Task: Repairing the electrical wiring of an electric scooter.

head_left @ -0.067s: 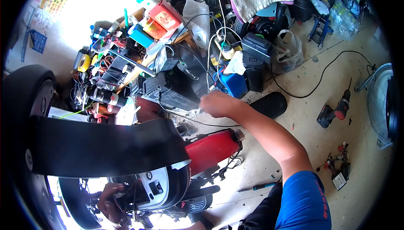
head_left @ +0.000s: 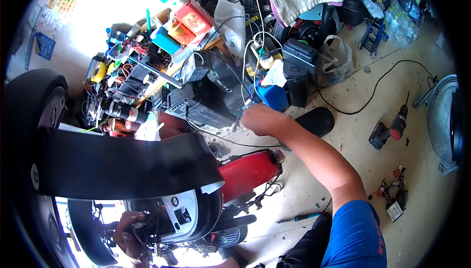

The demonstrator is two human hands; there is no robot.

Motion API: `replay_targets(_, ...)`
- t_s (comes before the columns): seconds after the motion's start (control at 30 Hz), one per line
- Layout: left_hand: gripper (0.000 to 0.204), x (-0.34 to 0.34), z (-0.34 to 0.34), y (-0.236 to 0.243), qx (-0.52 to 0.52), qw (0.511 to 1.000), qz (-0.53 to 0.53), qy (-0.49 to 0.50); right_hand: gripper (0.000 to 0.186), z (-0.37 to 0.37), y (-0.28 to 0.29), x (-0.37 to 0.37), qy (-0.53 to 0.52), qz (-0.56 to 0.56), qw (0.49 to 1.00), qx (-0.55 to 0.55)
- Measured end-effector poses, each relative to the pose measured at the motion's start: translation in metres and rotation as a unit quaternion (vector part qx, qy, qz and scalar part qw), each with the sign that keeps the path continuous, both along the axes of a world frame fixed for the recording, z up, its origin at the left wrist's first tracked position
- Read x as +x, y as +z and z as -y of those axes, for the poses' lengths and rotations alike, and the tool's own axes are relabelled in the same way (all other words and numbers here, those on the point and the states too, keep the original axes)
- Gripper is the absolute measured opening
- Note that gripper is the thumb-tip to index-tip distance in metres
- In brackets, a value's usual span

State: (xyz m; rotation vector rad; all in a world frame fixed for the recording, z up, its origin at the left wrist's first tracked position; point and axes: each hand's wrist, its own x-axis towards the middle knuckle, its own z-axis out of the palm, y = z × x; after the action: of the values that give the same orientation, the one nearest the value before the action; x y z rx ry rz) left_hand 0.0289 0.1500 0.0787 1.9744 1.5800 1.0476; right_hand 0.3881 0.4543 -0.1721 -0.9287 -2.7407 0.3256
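My right hand (head_left: 263, 120) reaches forward past a red-bodied scooter (head_left: 250, 174), over the floor beside a black box-shaped unit (head_left: 198, 105). Its back faces up and its fingers are curled; what they hold, if anything, is hidden. Close by are pale cables, a blue box (head_left: 273, 97) and a long black padded piece (head_left: 316, 123). At lower left, my left hand (head_left: 128, 236) is down among the scooter's dark parts and wiring. Its fingers bend inward beside the grey-and-black panel (head_left: 184, 214), and shade hides what they grip.
A black curved fender (head_left: 127, 167) and wheel (head_left: 37, 101) block the left side. Tools and wires crowd a wooden-edged bench (head_left: 159, 84). On the floor at right lie a cordless drill (head_left: 390, 128), a wired module (head_left: 395, 209) and a fan (head_left: 444, 123); a soldering iron (head_left: 304, 217) lies nearer.
My right hand has shifted slightly to the right, away from the black box-shaped unit. My left hand stays in the same place among the scooter parts.
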Motion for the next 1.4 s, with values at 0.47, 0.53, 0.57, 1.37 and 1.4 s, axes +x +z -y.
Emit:
replay_targets(0.47, 0.062, 0.027, -0.002, 0.008, 0.019, 0.998, 0.063, 0.001, 0.008, 0.020, -0.010, 0.053, -0.207, -0.179, 0.958, 0.091)
replay_targets(0.53, 0.061, 0.020, 0.002, 0.001, 0.044, 0.998, 0.036, 0.035, 0.009, 0.027, -0.012, 0.040, -0.250, -0.281, 0.921, 0.103)
replay_targets(0.57, 0.061, 0.022, 0.002, 0.001, 0.047, 0.997, 0.044, 0.033, 0.010, 0.031, -0.017, 0.040, -0.294, -0.377, 0.872, 0.109)
replay_targets(1.37, 0.045, 0.032, -0.001, 0.005, 0.011, 0.993, 0.107, 0.049, 0.041, 0.146, 0.099, 0.139, -0.272, -0.562, 0.625, -0.468)
replay_targets(1.4, 0.045, 0.030, -0.002, 0.001, 0.012, 0.994, 0.101, 0.048, 0.044, 0.152, 0.096, 0.147, -0.296, -0.543, 0.638, -0.459)
